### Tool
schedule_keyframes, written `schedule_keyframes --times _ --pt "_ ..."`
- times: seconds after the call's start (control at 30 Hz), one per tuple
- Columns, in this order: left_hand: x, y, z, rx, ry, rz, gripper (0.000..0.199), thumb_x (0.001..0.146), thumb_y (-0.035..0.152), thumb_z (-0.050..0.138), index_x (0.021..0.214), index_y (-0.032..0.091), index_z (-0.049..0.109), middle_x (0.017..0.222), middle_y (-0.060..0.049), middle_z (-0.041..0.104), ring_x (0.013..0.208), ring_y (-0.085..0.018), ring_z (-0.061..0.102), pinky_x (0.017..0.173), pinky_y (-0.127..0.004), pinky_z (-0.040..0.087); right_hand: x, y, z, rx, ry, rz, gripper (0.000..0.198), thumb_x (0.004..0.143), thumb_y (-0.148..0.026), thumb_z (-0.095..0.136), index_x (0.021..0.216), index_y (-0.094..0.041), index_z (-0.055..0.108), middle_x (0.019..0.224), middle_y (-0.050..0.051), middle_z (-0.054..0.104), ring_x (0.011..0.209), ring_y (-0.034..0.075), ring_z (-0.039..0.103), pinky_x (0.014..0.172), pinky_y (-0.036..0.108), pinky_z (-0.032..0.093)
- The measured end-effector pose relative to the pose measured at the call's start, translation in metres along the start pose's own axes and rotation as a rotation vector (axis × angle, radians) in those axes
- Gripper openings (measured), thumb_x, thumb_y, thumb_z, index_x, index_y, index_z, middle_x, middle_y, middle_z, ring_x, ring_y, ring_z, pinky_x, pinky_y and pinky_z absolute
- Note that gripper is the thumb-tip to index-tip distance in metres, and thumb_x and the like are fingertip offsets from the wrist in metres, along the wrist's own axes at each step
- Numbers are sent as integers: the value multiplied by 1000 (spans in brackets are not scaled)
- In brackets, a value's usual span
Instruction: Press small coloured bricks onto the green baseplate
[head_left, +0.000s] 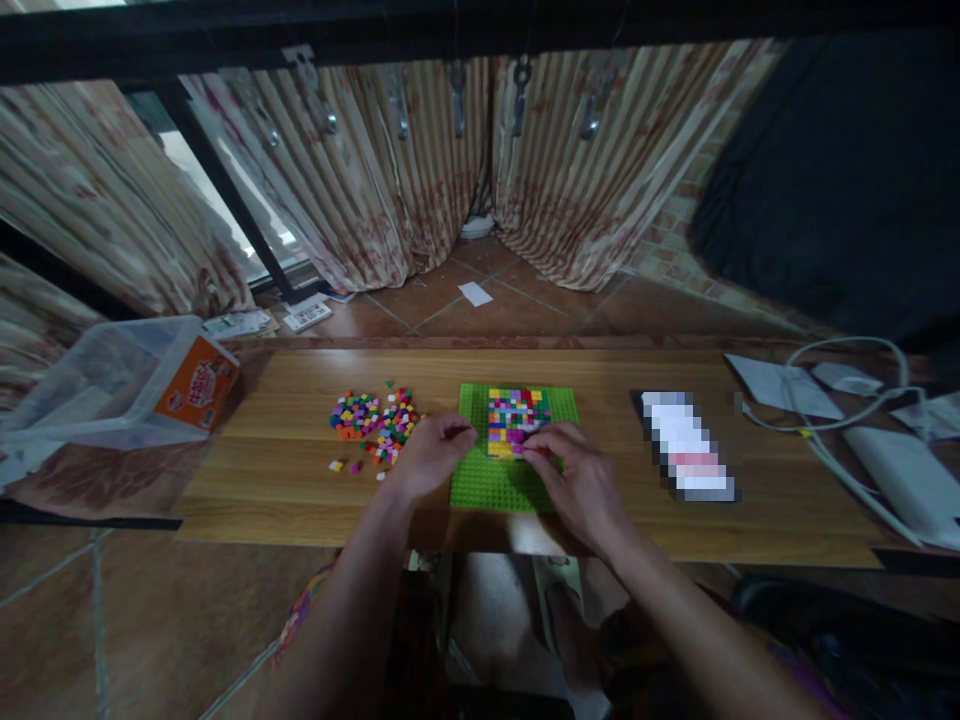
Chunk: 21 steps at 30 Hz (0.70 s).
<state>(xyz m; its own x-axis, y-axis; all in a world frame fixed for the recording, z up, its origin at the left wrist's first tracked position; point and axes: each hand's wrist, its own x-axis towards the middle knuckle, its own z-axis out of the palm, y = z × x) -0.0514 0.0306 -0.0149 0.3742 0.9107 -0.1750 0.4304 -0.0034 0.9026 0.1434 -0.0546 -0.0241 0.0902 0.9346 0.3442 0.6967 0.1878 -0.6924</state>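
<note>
A green studded baseplate (502, 490) lies on the wooden table in front of me. On its upper middle sits a block of small multicoloured building bricks (510, 412), packed tightly in rows. My right hand (577, 475) reaches over the plate's right side, thumb and fingertips pinched at a purple brick (517, 437) near the block's lower edge. My left hand (433, 452) hovers by the plate's left edge with its fingers pressed together; whatever they hold is too small to make out. Just beyond it, a loose pile of bricks (375, 420) covers the tabletop.
A phone-like device (686, 445), blurred out, lies to the right on the wooden table (262, 500). White cables (832, 440) and a white box (904, 480) occupy the right end. At left stands a clear plastic bin (127, 375) with an orange label. Curtains hang behind.
</note>
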Motion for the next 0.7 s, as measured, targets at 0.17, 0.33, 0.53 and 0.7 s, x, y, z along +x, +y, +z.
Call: schedule_keyframes --times 0.17,0.33,0.53,0.7 --pt "0 -1 5 18 -19 15 21 77 31 55 69 14 64 63 1 58 61 -12 49 57 -24 35 5 -1 19 -64 72 -59 14 89 -32 62 86 -25 73 100 6 62 98 23 55 86 38 45" --pt "-1 1 6 6 -81 15 28 79 37 53 65 14 61 57 3 49 55 -10 43 53 -23 31 8 -1 30 -111 125 -69 11 86 -31 65 84 -28 75 105 5 61 100 24 53 87 41 43" --pt "1 -1 13 15 -71 26 30 76 42 58 66 14 62 57 3 49 54 -9 41 51 -22 29 9 -2 38 -76 187 4 8 82 -30 70 75 -28 75 101 3 62 96 22 55 85 40 42" --pt "4 -2 16 20 -34 22 31 75 42 59 69 13 67 59 2 54 56 -10 44 51 -22 31 9 -5 38 -74 193 19 12 83 -31 69 73 -28 75 99 3 63 96 22 54 85 39 40"
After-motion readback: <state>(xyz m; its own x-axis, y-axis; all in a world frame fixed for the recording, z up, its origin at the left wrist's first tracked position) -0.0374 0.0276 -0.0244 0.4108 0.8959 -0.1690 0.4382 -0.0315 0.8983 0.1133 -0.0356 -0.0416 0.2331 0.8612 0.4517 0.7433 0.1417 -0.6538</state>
